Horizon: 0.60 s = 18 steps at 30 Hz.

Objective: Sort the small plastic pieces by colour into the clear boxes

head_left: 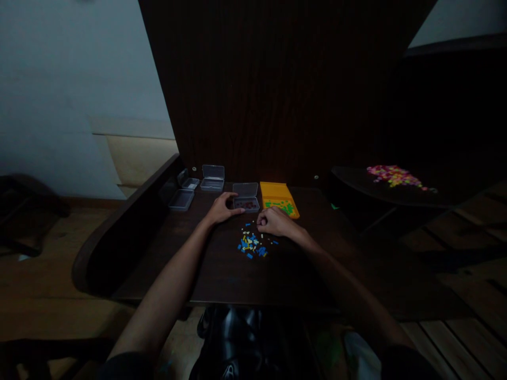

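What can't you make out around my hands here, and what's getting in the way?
All in the head view:
- Whether the right hand holds a piece: its curled fingers hide that.
- The near left corner of the yellow box: the right hand covers it.
- The exact shapes of the dark pieces in the clear box: too small and dim.
- Single pieces in the pink-and-yellow pile: too small and blurred.

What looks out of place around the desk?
A small green bit toward the desk's far right looks stray: it lies alone, while other green pieces sit inside the yellow box. I see no clear damage, but the picture is dark.
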{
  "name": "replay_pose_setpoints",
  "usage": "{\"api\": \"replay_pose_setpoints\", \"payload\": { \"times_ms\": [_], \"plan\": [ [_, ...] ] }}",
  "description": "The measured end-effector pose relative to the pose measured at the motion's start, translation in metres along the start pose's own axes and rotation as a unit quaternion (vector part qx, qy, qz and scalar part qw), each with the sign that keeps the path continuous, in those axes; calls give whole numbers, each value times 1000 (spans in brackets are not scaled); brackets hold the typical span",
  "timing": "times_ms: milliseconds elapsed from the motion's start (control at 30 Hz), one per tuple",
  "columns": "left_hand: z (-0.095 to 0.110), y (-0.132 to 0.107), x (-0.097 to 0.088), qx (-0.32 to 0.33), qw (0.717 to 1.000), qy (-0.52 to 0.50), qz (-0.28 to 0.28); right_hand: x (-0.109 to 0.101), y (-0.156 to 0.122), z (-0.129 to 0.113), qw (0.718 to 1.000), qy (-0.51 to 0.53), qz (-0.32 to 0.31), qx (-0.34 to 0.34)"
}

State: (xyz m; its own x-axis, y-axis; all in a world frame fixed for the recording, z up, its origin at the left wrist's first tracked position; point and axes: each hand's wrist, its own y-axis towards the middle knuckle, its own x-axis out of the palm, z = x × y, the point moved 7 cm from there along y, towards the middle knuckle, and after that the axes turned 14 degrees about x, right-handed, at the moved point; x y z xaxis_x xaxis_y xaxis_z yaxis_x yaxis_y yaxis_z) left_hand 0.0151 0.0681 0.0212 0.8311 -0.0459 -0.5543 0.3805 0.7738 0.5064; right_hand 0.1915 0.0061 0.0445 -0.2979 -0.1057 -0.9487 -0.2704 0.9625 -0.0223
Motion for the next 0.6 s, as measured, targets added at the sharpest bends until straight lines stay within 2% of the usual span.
{"api": "replay_pose_setpoints", "payload": {
  "times_ms": [267, 600],
  "plan": [
    [-1, 0, 1, -1, 1000, -8, -1, -4, 3, 11, 999, 12, -41, -21],
    [1, 1, 1, -7, 1000, -9, -1, -2, 4, 13, 998, 25, -50, -23]
  ]
}}
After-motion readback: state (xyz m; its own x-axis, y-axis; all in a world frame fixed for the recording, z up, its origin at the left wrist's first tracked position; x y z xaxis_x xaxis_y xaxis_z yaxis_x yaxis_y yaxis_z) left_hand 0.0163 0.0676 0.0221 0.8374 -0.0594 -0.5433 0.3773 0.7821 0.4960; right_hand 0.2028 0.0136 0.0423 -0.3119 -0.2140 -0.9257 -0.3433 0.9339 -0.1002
